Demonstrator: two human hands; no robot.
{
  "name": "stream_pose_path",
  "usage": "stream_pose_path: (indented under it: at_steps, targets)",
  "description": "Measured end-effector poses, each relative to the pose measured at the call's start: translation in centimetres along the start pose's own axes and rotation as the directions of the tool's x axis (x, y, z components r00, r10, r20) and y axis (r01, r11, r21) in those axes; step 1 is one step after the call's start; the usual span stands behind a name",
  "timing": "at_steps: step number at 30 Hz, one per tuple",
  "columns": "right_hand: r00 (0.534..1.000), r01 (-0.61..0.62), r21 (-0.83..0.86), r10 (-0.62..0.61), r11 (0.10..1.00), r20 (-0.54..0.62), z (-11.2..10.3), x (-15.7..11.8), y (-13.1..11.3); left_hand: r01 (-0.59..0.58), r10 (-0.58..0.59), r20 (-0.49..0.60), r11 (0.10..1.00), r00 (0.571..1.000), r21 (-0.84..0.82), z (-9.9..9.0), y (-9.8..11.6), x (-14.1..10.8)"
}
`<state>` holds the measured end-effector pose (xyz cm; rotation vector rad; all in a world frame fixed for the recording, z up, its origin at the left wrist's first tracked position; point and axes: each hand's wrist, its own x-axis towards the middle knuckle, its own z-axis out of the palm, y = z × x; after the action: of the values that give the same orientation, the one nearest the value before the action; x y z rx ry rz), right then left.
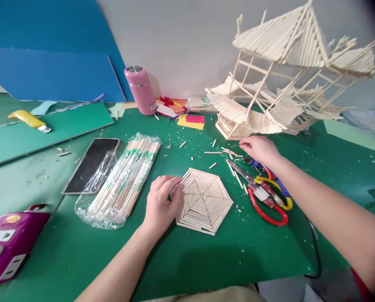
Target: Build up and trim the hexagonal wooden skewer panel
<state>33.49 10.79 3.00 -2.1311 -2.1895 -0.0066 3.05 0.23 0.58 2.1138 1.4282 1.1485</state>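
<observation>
A flat hexagonal panel of thin wooden sticks (203, 201), laid in rings like a web, rests on the green table. My left hand (164, 199) is closed at its left edge, thumb and fingers on the outer sticks. Farther off to the right, my right hand (259, 149) has its fingers drawn together low over the table, just in front of a stick-built pavilion model (269, 96). What those fingertips hold, if anything, is hidden. Cut stick pieces (228, 152) lie just left of that hand, and red-handled scissors (267, 209) lie below its wrist.
Left of the panel lies a plastic bag of sticks (124, 180), partly over a phone (91, 161). A pink flask (141, 90) stands by the wall. At left are a yellow cutter (30, 119) and a purple power strip (15, 243). A black cable (315, 247) runs over the front edge.
</observation>
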Motion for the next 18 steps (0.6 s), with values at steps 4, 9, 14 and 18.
stream_pose_path:
  at_steps: [4, 9, 14, 18]
  targets:
    - [0.999, -0.011, -0.084, 0.015, 0.996, 0.046, 0.05, 0.64, -0.26, -0.098, 0.086, 0.158, 0.993, 0.984, 0.068, 0.35, 0.12, 0.06]
    - [0.993, -0.031, -0.145, 0.048, 0.989, 0.112, -0.15, 0.87, -0.19, -0.177, 0.124, 0.269, 0.967, 0.955, 0.182, 0.50, 0.10, -0.34]
    - [0.977, 0.004, -0.168, 0.033, 0.986, 0.212, -0.01, 1.05, -0.07, -0.172, 0.106, 0.291, 0.962, 0.951, 0.213, 0.43, 0.30, -0.32]
    - [0.965, 0.031, -0.167, 0.014, 0.985, 0.262, 0.09, 1.06, -0.05, -0.162, 0.097, 0.289, 0.964, 0.952, 0.212, 0.35, 0.29, -0.20]
